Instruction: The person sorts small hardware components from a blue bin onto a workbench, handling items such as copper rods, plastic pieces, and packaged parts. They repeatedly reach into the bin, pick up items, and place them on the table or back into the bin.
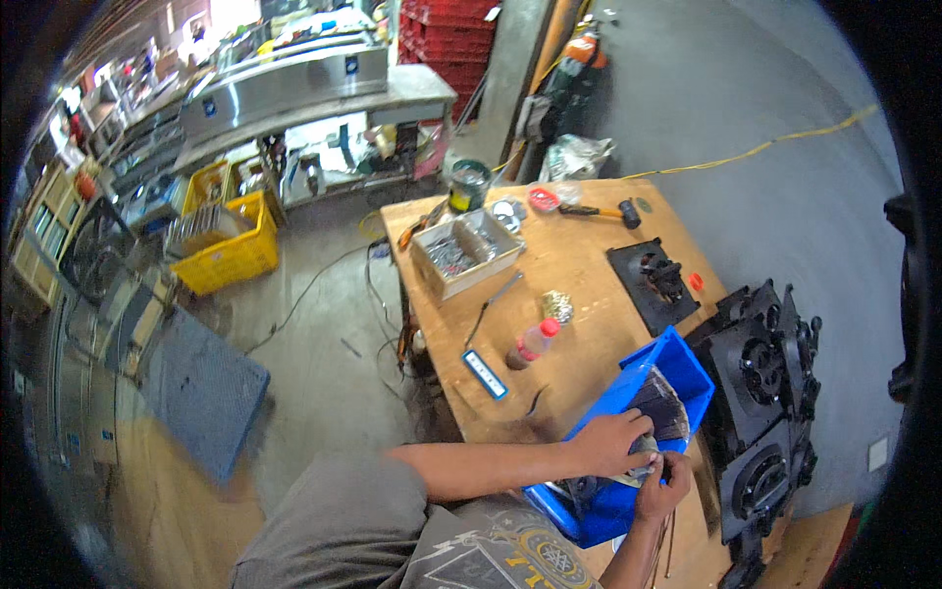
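Observation:
My left hand [610, 444] and my right hand [664, 488] meet over a blue plastic bin [693, 371] at the table's near right. The left fingers are closed around a small greyish part [645, 448], whose kind I cannot make out. My right thumb and fingertips pinch at that part's near side. A dark brown divider or sheet [662, 404] stands in the bin just beyond the hands. Dark pieces [581, 489] lie in the bin under my left forearm. Thin copper-coloured rods or tubes [667, 545] show beside my right wrist.
On the wooden table [599, 304] are a red-capped bottle [533, 344], a power strip [484, 374], a box of small metal parts [466, 255], a hammer [601, 211] and a black burner plate [654, 285]. Black burner assemblies [760, 393] are stacked at the right edge. A yellow crate [228, 257] stands at left.

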{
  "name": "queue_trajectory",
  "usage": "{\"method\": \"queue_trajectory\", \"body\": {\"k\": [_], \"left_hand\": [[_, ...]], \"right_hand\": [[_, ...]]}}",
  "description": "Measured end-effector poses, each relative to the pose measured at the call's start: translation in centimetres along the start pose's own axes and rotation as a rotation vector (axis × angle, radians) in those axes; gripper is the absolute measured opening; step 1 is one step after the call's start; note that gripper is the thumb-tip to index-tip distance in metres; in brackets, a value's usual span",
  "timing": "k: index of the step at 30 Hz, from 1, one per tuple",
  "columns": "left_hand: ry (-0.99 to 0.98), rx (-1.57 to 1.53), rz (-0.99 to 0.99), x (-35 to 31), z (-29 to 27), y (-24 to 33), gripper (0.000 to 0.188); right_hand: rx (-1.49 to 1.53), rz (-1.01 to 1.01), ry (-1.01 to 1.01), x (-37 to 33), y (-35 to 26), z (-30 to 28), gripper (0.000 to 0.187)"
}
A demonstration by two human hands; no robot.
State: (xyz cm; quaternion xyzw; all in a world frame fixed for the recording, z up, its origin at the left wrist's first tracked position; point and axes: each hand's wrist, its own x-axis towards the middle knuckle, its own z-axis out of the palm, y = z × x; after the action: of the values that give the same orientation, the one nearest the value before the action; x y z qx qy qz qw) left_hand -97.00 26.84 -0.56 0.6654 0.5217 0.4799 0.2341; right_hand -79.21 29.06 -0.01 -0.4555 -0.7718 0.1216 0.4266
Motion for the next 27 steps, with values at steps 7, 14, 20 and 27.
{"method": "queue_trajectory", "body": {"k": [7, 14, 20, 27], "left_hand": [[0.011, -0.412, -0.219, -7.0, -3.5, -0.5, 0.051], [-0.202, -0.585, -0.431, -21.3, -14.3, -5.9, 0.051], [-0.013, -0.474, -0.866, -43.7, -12.7, -19.7, 0.035], [0.110, -0.271, -1.297, -67.9, -9.6, -24.5, 0.039]], "right_hand": [[0.292, 0.256, -0.137, -4.1, -6.0, 2.2, 0.003], [0.271, 0.145, -0.689, -10.4, -16.5, 8.9, 0.011], [-0.029, 0.268, -1.342, -22.6, -16.5, 19.1, 0.028], [-0.365, 0.498, -1.719, -37.9, -5.7, 26.8, 0.039]]}}
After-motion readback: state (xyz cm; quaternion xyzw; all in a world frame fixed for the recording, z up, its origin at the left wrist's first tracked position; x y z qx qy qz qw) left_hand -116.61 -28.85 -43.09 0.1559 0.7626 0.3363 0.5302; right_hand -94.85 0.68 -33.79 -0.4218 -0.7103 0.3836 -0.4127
